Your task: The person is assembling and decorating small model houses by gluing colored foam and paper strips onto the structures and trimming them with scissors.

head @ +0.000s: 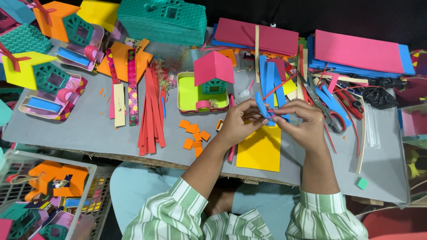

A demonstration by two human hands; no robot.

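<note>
blue strip [261,106]: thin foam, light, bendy; held above the yellow sheet [260,149] on the surface [89,129]
hands: left hand [239,122] and right hand [301,122] together, fingertips pinching the strip
hold: by the edges, gently; likely creases easily

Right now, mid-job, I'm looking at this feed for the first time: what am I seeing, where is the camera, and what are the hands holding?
There is no machine here: a person works with two bare hands. The single picture comes from a camera on their head, looking down at a grey table. The left hand and right hand meet above a yellow sheet, both pinching a small blue foam strip. Just behind stands a little foam house with a pink roof on a lime base. On the table lie red strips, small orange squares, scissors with red handles and stacks of pink and blue sheets. A basket of finished pieces sits lower left.
</note>
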